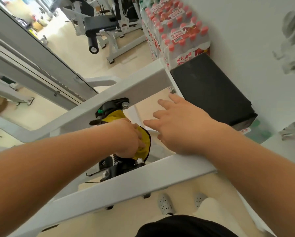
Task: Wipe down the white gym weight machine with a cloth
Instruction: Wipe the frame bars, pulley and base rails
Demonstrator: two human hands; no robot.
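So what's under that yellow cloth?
The left hand grips the yellow cloth over a part just above a black bolted bracket. Something coil-like shows below; the rest is covered.

The only legible print is on the shrink-wrapped packs point(175, 31) of bottles stacked just above the black block point(211, 96). On the wrap point(184, 61) of the pack touching the block's top edge, red Chinese characters read 农夫山泉. What looks like "30" sits beneath them. Red labels point(176, 38) on the packs higher above the block show a large "30"; the smaller characters around it are too blurred to read. A white tag point(245, 130) just below the block's lower right corner bears red print, illegible. A small plate point(124, 24) on a bench machine point(114, 43) far to the block's upper left is unreadable too.
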